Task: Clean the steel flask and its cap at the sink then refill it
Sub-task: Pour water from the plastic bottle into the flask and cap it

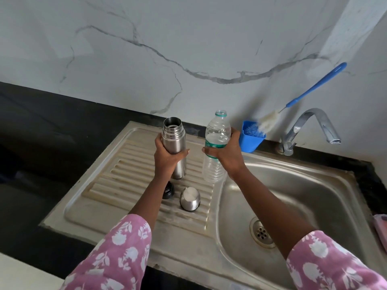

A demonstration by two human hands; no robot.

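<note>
The steel flask (175, 141) stands upright and uncapped on the ribbed drainboard (125, 181); my left hand (167, 158) grips it round the middle. My right hand (227, 154) holds a clear plastic water bottle (215, 143), open-topped and upright, just right of the flask with its base near the drainboard. The flask's steel cup cap (190, 198) lies mouth down on the drainboard in front of the flask. A black inner stopper (168, 190) sits beside it, partly behind my left forearm.
The sink basin (303, 195) with its drain (261, 234) lies to the right, the tap (310, 127) behind it. A blue holder (251, 139) with a blue-handled bottle brush (301, 97) stands at the back wall. Black counter (41, 132) surrounds the sink. Something pink (380, 227) shows at the right edge.
</note>
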